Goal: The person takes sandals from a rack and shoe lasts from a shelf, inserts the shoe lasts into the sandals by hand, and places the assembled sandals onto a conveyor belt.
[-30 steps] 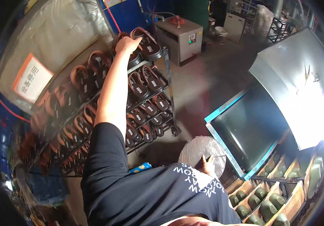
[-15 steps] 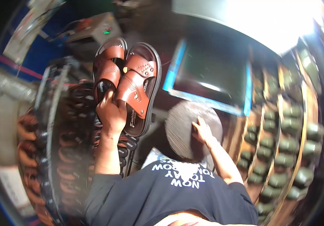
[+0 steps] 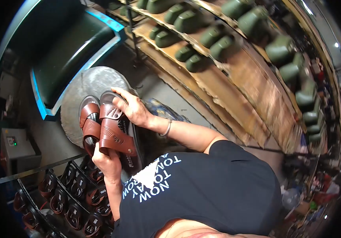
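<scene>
Two brown strapped sandals with black soles are held side by side, toes pointing away from me. My left hand (image 3: pixel 107 162) is closed on both at the heel end, its fingers partly hidden behind the straps. My right hand (image 3: pixel 135 111) grips the toe end of the right sandal (image 3: pixel 113 137), thumb and fingers round its edge. The left sandal (image 3: pixel 89 126) rests close against it. Below them is a round grey worn block top (image 3: pixel 70 115); I cannot tell whether the soles touch it.
A dark machine opening edged with blue tape (image 3: pixel 43 107) stands beyond the block. Wooden shelves (image 3: pixel 234 95) with several green shoe lasts (image 3: pixel 279 51) run along the right. At lower left, a rack holds many sandals (image 3: pixel 73 214). A grey box with a green light (image 3: pixel 18 144) sits at left.
My view has turned toward the right-hand shelves. The sandals have come from the left to over the round block. My right hand has left the block and taken hold of a sandal.
</scene>
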Motion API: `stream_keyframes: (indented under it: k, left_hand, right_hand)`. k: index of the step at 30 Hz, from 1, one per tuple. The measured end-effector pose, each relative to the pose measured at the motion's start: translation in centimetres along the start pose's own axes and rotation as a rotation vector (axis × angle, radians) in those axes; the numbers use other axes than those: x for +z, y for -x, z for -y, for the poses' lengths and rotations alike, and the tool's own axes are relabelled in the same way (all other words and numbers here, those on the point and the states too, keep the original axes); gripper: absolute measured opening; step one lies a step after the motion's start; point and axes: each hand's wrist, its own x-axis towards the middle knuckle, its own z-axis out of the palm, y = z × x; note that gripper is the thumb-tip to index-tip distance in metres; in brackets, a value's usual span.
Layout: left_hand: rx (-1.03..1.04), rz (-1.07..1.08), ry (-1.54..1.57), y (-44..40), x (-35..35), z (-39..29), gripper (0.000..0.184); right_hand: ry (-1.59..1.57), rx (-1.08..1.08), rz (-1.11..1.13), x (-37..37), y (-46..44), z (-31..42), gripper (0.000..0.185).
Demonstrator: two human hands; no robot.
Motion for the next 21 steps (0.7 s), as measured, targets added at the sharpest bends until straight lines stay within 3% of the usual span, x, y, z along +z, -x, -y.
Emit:
stream_keyframes:
  k: [2, 4, 6, 7, 8, 9, 10, 11, 12, 13, 14, 15, 16, 18, 19, 21]
  left_hand:
    - [-0.002, 0.094, 0.044, 2.4, 0.0, 0.2, 0.011]
    - [0.032, 0.108, 0.042, 4.1, -0.1, 0.7, 0.012]
    - [0.065, 0.112, 0.038, 3.9, 0.2, 0.0, 0.013]
    - [0.199, 0.026, 0.045, 3.5, 0.2, -0.5, 0.015]
    - [0.329, -0.062, 0.05, 3.1, 0.3, -1.1, 0.019]
    - [0.318, -0.142, 0.106, 2.6, 0.8, -0.9, 0.021]
    - [0.299, -0.219, 0.103, 1.9, 0.9, -0.5, 0.019]
    - [0.081, -0.114, 0.071, 1.3, -0.2, 0.1, 0.021]
    - [-0.137, -0.012, 0.042, 0.7, -1.2, 0.5, 0.025]
    - [-0.174, -0.086, 0.048, -0.7, -0.7, 0.5, 0.03]
    - [-0.212, -0.149, 0.052, -2.2, -0.5, 0.1, 0.035]
    - [-0.077, -0.261, -0.142, -3.3, -0.1, 1.9, 0.042]
    - [-0.147, -0.242, -0.135, -4.5, 0.2, 2.5, 0.047]
    - [-0.107, -0.331, -0.28, -6.2, 1.9, 6.7, 0.03]
    - [-0.122, -0.332, -0.398, -6.7, 2.5, 7.5, 0.033]
    - [-0.22, -0.197, -0.206, -7.1, 2.3, 3.9, 0.038]
  right_hand:
    - [-0.169, -0.019, -0.069, -1.4, 1.5, -0.8, 0.047]
    - [0.053, -0.255, -0.078, -3.8, 2.5, -1.0, 0.035]
    - [-0.063, 0.011, -0.058, -6.3, 2.8, -0.6, 0.029]
    - [-0.25, 0.019, -0.159, -6.8, 3.0, -0.2, 0.025]
    - [-0.232, -0.055, -0.272, -8.5, 2.8, -1.2, 0.022]
    - [-0.342, -0.019, -0.358, -11.2, 3.1, -0.7, 0.018]
    - [-0.164, -0.187, -0.538, -14.0, 2.6, 0.3, 0.012]
    - [-0.182, -0.277, -0.714, -17.4, 1.7, -0.5, 0.012]
    - [0.282, -0.474, -0.925, -21.4, 1.2, -0.6, 0.017]
    - [0.534, -0.36, -1.039, -24.5, 1.3, -0.1, 0.027]
    - [0.525, -0.262, -1.068, -27.0, 1.0, 0.6, 0.048]
    - [0.9, -0.176, -1.146, -29.4, 0.3, 0.1, 0.076]
    - [0.966, -0.022, -1.126, -31.4, -0.9, -1.4, 0.107]
    - [0.867, 0.354, -0.997, -31.1, -2.7, -0.2, 0.127]
    - [0.993, 0.335, -1.037, -31.3, -3.7, -1.7, 0.137]
    - [1.151, 0.236, -1.114, -32.9, -5.2, -3.5, 0.13]
